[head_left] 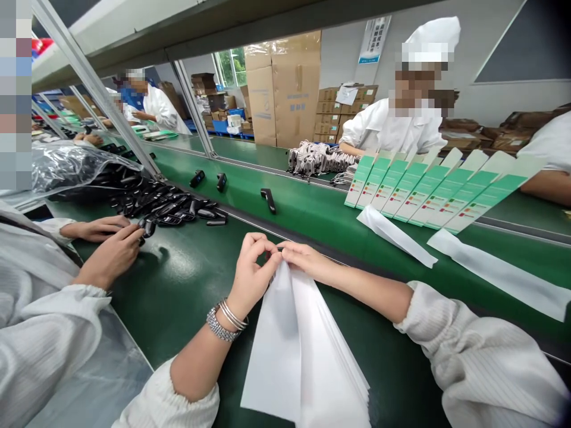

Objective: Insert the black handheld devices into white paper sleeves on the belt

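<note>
My left hand (252,270), with metal bracelets on its wrist, and my right hand (307,258) meet above a green conveyor belt (187,297). Both pinch the narrow top of a fanned stack of white paper sleeves (298,351), whose wide end hangs towards me. A small dark spot shows between my fingertips, too small to name. A row of black plastic devices (218,181) lies on the far belt, just beyond my hands. The nearest is a black device (268,200).
To my left, a co-worker's hands (109,244) touch a heap of black devices (165,208) beside a clear plastic bag (66,169). Green-and-white cartons (432,184) and white strips (495,273) lie to the right. Another co-worker (392,125) stands opposite, behind a cord bundle (316,160).
</note>
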`<state>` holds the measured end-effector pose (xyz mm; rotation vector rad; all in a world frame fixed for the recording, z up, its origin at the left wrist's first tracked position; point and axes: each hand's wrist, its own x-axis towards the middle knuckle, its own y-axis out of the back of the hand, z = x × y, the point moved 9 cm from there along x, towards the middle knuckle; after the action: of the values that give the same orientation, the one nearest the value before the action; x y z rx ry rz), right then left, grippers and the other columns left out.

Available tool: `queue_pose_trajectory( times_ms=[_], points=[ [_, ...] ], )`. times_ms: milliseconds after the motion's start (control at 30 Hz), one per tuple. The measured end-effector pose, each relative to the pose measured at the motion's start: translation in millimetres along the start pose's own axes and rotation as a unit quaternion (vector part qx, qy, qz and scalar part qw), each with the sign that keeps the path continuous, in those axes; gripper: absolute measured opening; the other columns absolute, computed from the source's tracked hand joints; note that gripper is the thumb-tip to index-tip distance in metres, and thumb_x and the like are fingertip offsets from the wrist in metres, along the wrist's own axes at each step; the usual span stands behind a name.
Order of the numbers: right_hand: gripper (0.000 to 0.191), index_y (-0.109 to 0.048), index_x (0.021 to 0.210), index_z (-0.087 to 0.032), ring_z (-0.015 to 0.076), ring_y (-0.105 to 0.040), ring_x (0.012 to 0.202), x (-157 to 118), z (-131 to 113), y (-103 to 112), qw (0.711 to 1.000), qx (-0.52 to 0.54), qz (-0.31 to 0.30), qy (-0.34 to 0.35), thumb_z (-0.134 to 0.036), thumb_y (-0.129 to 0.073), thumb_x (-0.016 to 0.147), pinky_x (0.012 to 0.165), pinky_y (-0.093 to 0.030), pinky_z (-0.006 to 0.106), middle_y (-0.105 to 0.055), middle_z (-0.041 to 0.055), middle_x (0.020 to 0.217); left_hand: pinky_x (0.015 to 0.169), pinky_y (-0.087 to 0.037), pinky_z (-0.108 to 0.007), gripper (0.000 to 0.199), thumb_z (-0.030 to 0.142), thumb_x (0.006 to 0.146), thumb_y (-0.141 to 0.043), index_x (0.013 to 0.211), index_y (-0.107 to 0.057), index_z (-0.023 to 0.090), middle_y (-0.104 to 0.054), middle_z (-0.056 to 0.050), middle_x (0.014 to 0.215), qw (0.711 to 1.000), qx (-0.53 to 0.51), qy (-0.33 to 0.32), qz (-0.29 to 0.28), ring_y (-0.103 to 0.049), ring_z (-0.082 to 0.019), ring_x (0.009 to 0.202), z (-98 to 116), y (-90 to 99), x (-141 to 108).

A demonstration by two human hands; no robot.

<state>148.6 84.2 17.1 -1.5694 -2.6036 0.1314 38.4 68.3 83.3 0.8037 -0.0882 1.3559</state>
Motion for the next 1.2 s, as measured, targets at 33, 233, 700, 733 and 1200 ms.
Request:
queue_pose_trajectory(
  times_ms=[33,233,700,733,1200],
  points=[
    [0.036,-0.064,0.102,-0.021,0.0143,-0.060,0.084,-2,2,-5,1.000,0.013,-0.019,-0.014,-0.051,-0.069,0.083,0.078,-0.048,0.028,-0.062,0.0002,0.090,0.088,-0.048,-0.031,0.013,0.026,0.088,-0.060,0.077,-0.059,0.019,-0.048,-0.003,0.092,1.000,-0.007,0.012,0.010,-0.052,-0.018,0.094,-3,2.0,0],
    [0.047,-0.061,0.101,-0.019,0.0157,-0.066,0.082,-12,10,-32,0.976,0.161,-0.110,-0.095,-0.050,-0.081,0.071,0.081,-0.050,0.031,-0.068,0.0031,0.091,0.074,-0.049,-0.028,0.018,0.030,0.088,-0.059,0.075,-0.058,0.018,-0.050,-0.003,0.092,0.994,-0.082,0.075,0.018,-0.054,-0.017,0.087,-19,1.6,-1],
    [0.026,-0.063,0.081,-0.020,0.0213,-0.063,0.075,10,-83,132,0.842,-0.477,0.250,0.005,-0.040,-0.049,0.091,0.071,-0.045,0.031,-0.066,0.0047,0.076,0.084,-0.042,-0.039,0.031,0.048,0.077,-0.070,0.090,-0.064,0.021,-0.059,-0.003,0.094,0.954,0.180,0.152,-0.184,-0.058,-0.022,0.087,-58,-16.3,-8],
    [0.022,-0.065,0.087,-0.020,0.0245,-0.064,0.087,17,-81,140,0.799,-0.542,0.262,-0.004,-0.036,-0.051,0.089,0.076,-0.046,0.033,-0.068,0.0074,0.089,0.086,-0.040,-0.040,0.028,0.045,0.078,-0.069,0.091,-0.065,0.021,-0.060,-0.003,0.096,0.953,0.184,0.146,-0.193,-0.058,-0.023,0.090,-58,-20.2,-9],
    [0.039,-0.051,0.126,-0.025,0.0296,-0.061,0.109,115,9,149,0.846,-0.435,0.295,-0.087,-0.019,-0.047,0.088,0.097,-0.045,0.051,-0.056,0.0119,0.121,0.083,-0.035,-0.035,0.018,0.036,0.090,-0.057,0.083,-0.063,0.020,-0.063,0.000,0.087,0.950,0.204,0.106,-0.210,-0.059,-0.020,0.087,-50,-32.2,-8]
  ],
)
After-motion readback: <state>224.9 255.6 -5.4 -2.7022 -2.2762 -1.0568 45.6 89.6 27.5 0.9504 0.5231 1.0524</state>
